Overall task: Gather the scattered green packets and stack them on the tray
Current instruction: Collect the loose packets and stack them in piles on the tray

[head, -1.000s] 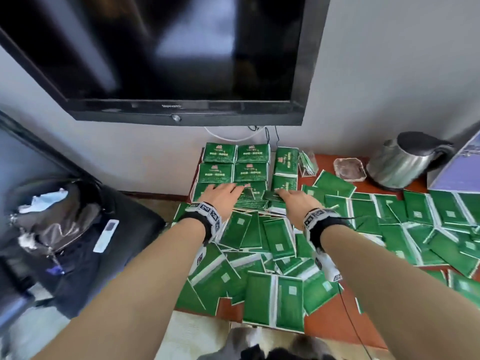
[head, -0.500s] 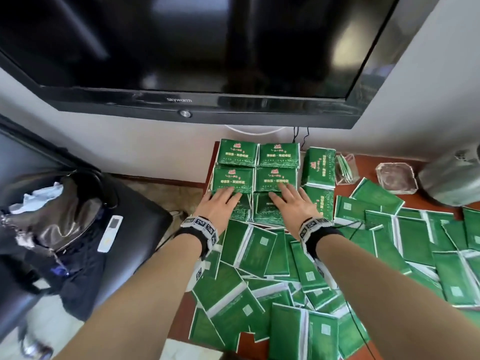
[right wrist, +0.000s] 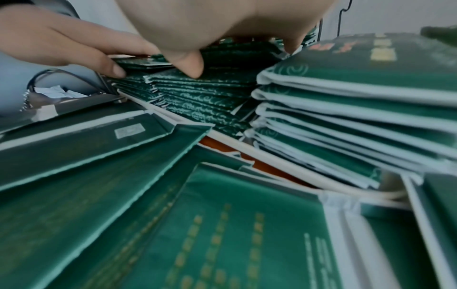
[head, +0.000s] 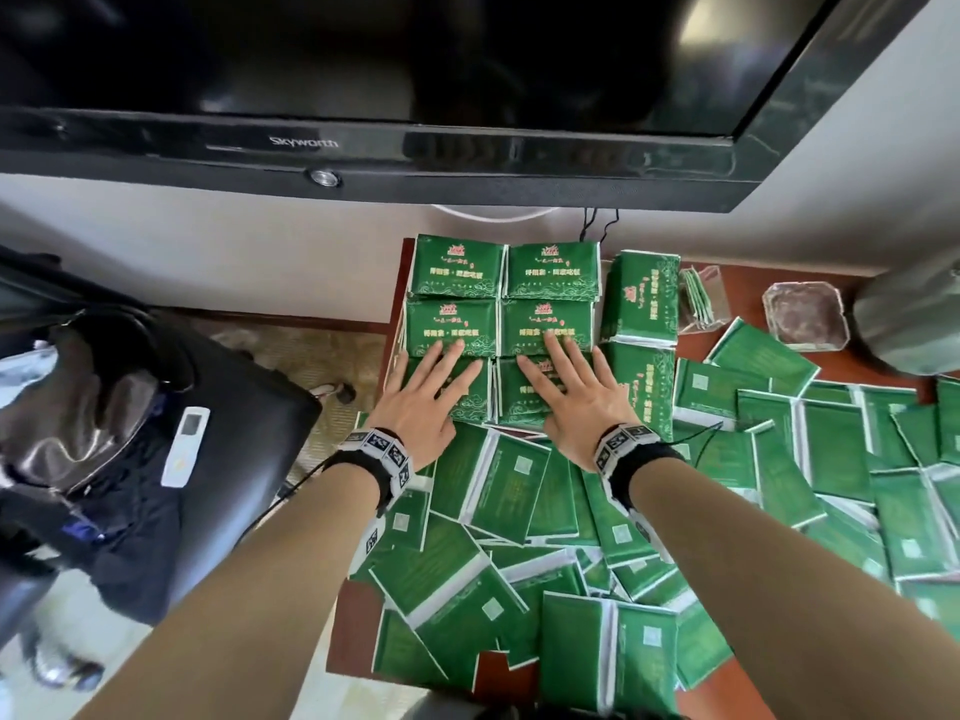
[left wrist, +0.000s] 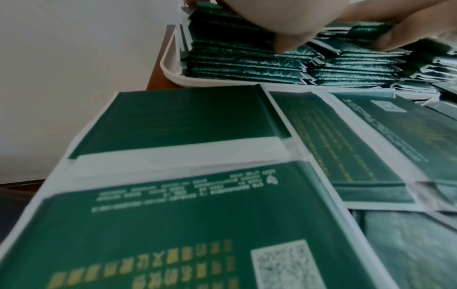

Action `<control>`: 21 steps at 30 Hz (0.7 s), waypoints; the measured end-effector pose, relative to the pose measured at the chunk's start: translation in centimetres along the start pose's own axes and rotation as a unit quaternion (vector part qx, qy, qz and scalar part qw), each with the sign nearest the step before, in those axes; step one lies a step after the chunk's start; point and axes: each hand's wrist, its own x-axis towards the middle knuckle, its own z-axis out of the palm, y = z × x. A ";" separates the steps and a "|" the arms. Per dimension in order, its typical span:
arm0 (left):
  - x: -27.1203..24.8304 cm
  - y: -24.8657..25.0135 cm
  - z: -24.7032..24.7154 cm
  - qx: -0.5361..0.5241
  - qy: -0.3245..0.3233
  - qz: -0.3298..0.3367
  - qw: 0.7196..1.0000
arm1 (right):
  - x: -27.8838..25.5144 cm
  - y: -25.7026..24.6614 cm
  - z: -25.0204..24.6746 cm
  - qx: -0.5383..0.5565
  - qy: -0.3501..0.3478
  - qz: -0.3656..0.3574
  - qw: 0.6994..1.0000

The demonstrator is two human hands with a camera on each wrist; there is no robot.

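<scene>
Stacked green foil packets [head: 498, 324] sit in neat piles on shallow white plastic tray [left wrist: 173, 75] at the red-brown wooden table's [head: 358, 631] far left corner. Left hand [head: 423, 402] and right hand [head: 574, 402] lie flat on the nearest piles, fingers spread. Loose green packets [head: 519, 537] scattered nearer and rightward. Black wall television [head: 363, 96] above.

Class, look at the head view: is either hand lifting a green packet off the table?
No: left hand and right hand lie flat, fingers spread, on the stacked packets.
</scene>
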 end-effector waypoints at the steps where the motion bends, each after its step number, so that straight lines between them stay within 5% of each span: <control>1: -0.1 0.0 0.1 -0.003 0.004 0.005 1.000 | -0.1 0.0 0.2 0.001 0.010 0.001 1.000; 9: -1.2 1.7 -3.0 0.009 0.028 0.017 0.999 | -1.5 -0.5 -2.4 0.013 0.027 0.029 0.999; 14: -1.6 5.2 -6.8 -0.029 0.019 0.066 0.997 | -4.8 0.4 -6.2 0.182 0.016 0.141 0.973; 21: -1.1 17.0 -9.4 -0.065 -0.060 0.139 0.986 | -16.5 4.5 -3.0 0.248 -0.047 0.285 0.925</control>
